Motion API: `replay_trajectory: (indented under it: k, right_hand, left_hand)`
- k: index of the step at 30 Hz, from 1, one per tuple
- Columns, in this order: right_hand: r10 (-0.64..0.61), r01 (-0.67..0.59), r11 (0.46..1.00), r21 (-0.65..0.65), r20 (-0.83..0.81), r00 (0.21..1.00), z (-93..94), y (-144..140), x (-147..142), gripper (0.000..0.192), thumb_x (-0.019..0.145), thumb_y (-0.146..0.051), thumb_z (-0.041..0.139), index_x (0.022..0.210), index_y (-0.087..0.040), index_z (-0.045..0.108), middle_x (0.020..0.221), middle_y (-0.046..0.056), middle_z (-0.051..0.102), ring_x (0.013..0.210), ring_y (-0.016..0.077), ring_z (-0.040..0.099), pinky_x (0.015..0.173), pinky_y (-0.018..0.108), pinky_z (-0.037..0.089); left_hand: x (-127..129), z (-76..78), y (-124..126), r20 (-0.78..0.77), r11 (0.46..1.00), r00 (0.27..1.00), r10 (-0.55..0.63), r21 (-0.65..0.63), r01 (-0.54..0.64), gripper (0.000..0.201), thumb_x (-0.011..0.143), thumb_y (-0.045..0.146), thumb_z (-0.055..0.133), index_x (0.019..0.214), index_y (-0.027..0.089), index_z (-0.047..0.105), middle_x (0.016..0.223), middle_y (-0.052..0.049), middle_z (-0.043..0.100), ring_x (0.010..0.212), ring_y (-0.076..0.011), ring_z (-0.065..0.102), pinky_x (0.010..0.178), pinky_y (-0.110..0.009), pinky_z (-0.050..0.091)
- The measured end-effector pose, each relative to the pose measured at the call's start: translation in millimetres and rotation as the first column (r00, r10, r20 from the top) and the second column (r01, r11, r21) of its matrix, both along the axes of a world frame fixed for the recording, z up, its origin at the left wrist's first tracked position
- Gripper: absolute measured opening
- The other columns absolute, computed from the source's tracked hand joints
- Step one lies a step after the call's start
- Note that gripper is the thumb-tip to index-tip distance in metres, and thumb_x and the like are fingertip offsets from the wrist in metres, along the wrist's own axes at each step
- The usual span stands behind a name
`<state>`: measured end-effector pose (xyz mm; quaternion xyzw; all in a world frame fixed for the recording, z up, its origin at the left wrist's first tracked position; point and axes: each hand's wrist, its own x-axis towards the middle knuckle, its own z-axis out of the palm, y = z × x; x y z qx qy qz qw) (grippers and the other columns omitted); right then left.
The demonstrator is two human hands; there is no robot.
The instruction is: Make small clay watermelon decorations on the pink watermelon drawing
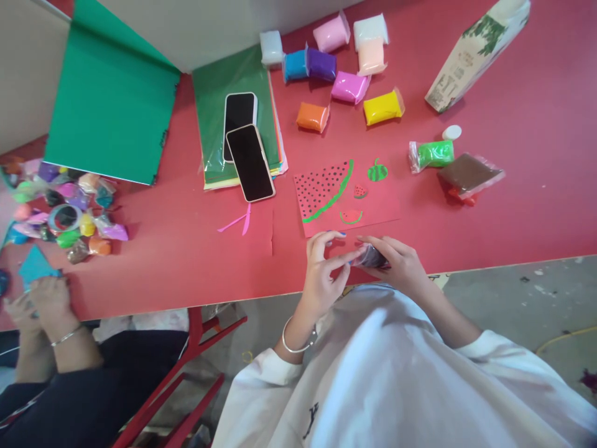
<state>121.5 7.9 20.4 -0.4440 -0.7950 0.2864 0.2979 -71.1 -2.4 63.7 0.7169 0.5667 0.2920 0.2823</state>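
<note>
A small clear packet of black modelling clay (373,256) is between my hands at the table's near edge. My right hand (396,261) is closed round the dark part of it. With thumb and index finger, my left hand (326,267) pinches the clear wrapper at the packet's left end, its other fingers raised. Just beyond lies a red sheet (326,221) bearing a large watermelon slice, a whole watermelon (377,170) and two small slices in clay. Pink modelling tools (246,219) rest to the left.
Several wrapped clay packs, among them a yellow pack (383,108), lie at the back. Phones (252,163) rest on coloured paper (209,112). A carton (476,56), green pack (435,154) and brown pack (471,174) are right. Far left, another person's hands (46,298) hold blue material.
</note>
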Motion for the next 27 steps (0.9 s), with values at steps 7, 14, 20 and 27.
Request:
replay_trajectory:
  k: [7,14,20,27]
  right_hand:
    - [-0.011,-0.004,0.977,-0.211,-0.07,0.998,13.5,-2,-7,0.046,0.082,-0.034,0.067,0.124,-0.023,0.052,0.104,0.007,0.07,0.089,0.0183,0.069,0.075,0.027,0.055]
    - [0.033,-0.052,0.963,-0.265,-0.076,0.997,20.4,-7,-14,0.049,0.079,-0.031,0.069,0.124,-0.023,0.052,0.116,0.008,0.068,0.097,0.0219,0.069,0.079,0.031,0.057]
    - [0.077,-0.07,0.981,-0.181,0.03,0.997,14.7,-9,-18,0.047,0.079,-0.027,0.068,0.123,-0.023,0.054,0.109,0.008,0.07,0.087,0.0214,0.07,0.069,0.029,0.056]
    - [0.096,-0.101,0.995,0.01,0.237,0.967,21.3,-3,-24,0.039,0.086,-0.026,0.06,0.124,-0.02,0.053,0.09,0.006,0.07,0.076,0.0184,0.066,0.063,0.026,0.049]
  left_hand:
    - [-2,-5.2,-4,0.111,0.997,0.991,-0.079,0.016,0.078,0.041,0.085,0.006,0.05,0.109,0.034,0.069,0.127,-0.005,0.046,0.119,-0.0207,0.045,0.097,-0.041,0.047]
    - [-10,-7.4,-13,0.02,0.989,0.989,-0.145,0.001,0.145,0.043,0.084,0.007,0.048,0.113,0.033,0.067,0.135,-0.005,0.045,0.126,-0.0246,0.039,0.104,-0.05,0.041]
    - [-21,-3.1,-9,-0.024,0.966,0.966,-0.257,-0.03,0.256,0.038,0.083,0.006,0.051,0.107,0.03,0.069,0.135,-0.006,0.047,0.128,-0.0239,0.039,0.106,-0.05,0.041]
    - [-35,6.8,-2,-0.042,0.991,0.992,-0.122,0.041,0.124,0.017,0.083,0.02,0.066,0.094,0.031,0.073,0.126,-0.004,0.053,0.125,-0.0226,0.04,0.104,-0.047,0.044]
